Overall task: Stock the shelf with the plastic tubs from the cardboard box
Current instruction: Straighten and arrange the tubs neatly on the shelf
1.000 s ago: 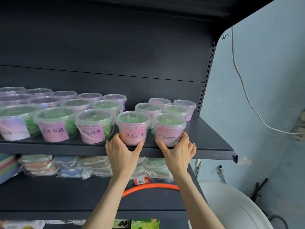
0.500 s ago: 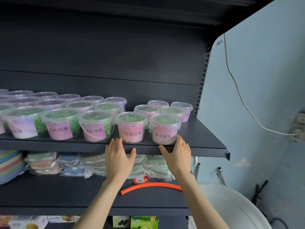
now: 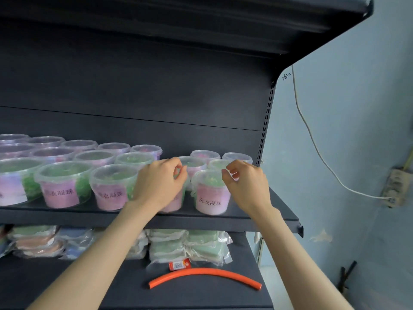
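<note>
Left hand (image 3: 159, 184): raised at centre frame, in front of the fourth tub (image 3: 176, 203) of the front row and hiding most of it.
Left fingers (image 3: 178, 163): curled inward, thumb and forefinger tips nearly meeting; no object is seen in the grasp.
Right hand (image 3: 247, 184): raised just right of centre, over the right side of the end tub (image 3: 212, 198).
Right fingers (image 3: 230, 168): curled toward the palm at lid height; nothing is seen held, and contact with the lid cannot be told.
Tubs: three rows stand upright, lids on, on the shelf (image 3: 257, 217), running from the left edge of the frame to right of centre; the end tub stands near the front lip with its pink label facing out.
Lower shelf: wrapped packets (image 3: 192, 245) in stacks, with an orange hose (image 3: 204, 272) lying in front of them.
Wall, right of frame: a white cable (image 3: 312, 139) hangs down it.
Change from half a second ago: both hands then lay flat with straight fingers against the fronts of the two end tubs; they now sit higher, at lid level, fingers curled. The tubs stand as before.
</note>
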Demonstrator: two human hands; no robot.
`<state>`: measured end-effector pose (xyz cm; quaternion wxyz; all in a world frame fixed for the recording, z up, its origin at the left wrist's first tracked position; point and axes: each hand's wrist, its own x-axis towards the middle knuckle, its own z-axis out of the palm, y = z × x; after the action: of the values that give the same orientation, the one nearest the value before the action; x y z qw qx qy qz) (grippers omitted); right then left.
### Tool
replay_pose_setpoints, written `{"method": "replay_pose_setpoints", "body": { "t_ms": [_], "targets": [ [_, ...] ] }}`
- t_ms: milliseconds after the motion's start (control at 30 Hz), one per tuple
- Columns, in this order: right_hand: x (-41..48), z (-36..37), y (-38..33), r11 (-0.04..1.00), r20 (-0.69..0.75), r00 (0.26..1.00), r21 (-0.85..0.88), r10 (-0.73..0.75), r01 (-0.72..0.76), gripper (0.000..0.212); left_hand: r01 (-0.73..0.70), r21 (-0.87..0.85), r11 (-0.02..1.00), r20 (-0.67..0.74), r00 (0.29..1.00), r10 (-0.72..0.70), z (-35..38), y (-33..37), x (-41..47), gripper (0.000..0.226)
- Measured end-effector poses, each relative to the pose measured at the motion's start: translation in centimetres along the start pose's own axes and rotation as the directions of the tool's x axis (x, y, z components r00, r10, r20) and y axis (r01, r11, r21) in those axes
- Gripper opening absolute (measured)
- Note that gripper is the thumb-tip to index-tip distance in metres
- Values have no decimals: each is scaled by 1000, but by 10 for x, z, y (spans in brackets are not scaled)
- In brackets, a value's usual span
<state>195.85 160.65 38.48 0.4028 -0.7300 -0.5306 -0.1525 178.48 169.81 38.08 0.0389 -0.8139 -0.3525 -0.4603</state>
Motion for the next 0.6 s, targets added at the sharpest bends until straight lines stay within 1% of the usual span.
{"method": "replay_pose_setpoints", "body": {
  "t_ms": [200,333,433,600],
  "targets": [
    [76,28,14,998,56,998,-66,-16,20,21,-7,24,1000,139,990,4,47,-27,85,20],
    [125,56,33,993,122,991,-110,56,-43,17,-15,34,999,323,946,3,89,-51,143,27],
    [153,72,50,985,176,979,-157,101,-74,20,-68,26,997,473,880,48,122,-66,176,35],
    [185,95,77,978,273,944,-150,183,-147,28,-139,-81,987,694,703,156,168,-75,211,54]
  ]
}}
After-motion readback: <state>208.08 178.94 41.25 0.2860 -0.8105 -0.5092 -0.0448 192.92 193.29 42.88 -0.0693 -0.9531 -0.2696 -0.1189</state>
